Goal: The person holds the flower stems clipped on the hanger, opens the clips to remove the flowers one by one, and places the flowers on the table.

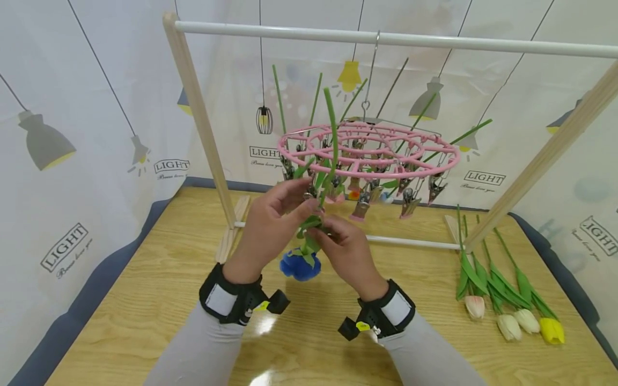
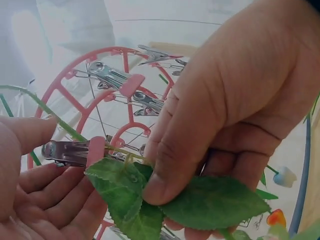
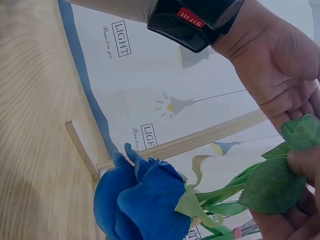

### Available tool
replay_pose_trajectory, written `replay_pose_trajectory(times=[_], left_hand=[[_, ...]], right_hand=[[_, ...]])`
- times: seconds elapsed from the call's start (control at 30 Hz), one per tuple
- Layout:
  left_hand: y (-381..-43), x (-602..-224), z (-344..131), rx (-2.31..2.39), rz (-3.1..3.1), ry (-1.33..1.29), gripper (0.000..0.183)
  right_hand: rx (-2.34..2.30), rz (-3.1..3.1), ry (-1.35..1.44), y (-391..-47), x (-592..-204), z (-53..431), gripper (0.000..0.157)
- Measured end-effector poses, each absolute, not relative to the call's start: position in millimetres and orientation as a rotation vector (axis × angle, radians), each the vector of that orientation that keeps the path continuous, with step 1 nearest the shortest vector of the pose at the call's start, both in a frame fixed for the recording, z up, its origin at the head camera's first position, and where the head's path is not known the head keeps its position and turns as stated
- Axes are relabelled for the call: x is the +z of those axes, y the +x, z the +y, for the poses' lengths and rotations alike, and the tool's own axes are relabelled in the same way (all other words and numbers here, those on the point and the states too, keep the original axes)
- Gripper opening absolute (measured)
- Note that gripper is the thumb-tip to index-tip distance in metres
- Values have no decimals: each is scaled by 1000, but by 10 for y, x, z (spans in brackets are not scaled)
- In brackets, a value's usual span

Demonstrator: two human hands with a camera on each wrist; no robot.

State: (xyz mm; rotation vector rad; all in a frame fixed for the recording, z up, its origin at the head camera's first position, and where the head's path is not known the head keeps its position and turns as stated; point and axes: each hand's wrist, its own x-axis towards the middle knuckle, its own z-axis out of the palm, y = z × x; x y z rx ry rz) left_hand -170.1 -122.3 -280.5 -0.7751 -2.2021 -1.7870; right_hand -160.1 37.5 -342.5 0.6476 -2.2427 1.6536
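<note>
A blue artificial rose (image 1: 300, 266) hangs bloom-down, its green stem (image 1: 334, 134) rising past the pink hanger ring (image 1: 369, 175). My right hand (image 1: 348, 252) pinches the rose's stem among its leaves (image 2: 215, 202), above the bloom. My left hand (image 1: 272, 222) is higher, with fingers spread around a metal clip (image 2: 70, 152). In the left wrist view, the clip's pink tip lies over the stem, just beside the leaves. The left thumb (image 2: 30, 132) is above the clip and the fingers are below it, apart from its handles.
The ring hangs from a white rail (image 1: 299, 35) on a wooden frame (image 1: 203, 120). Several metal clips (image 1: 410, 202) dangle from it, and other green stems (image 1: 277, 99) stick up through it. White, pinkish and yellow tulips (image 1: 552, 331) lie on the table at right.
</note>
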Motion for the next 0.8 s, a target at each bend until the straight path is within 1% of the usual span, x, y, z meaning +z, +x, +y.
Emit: replay_pose_trajectory(times=[0.17, 0.3, 0.5, 0.8], left_hand=[[-1735, -2804, -1228, -1913, -2263, -774, 42], [-1817, -2912, -1223, -2033, -2203, -765, 39], [-1954, -3113, -1188, -2072, -2095, -767, 32], [-1977, -3171, -1147, -2164, -1985, -756, 28]], right_hand=[[1658, -2234, 673, -1598, -3418, 388, 18], [1650, -2225, 701, -1596, -3420, 388, 16], [1651, -2222, 728, -1592, -3424, 389, 15], [1621, -2252, 714, -1584, -3412, 420, 18]])
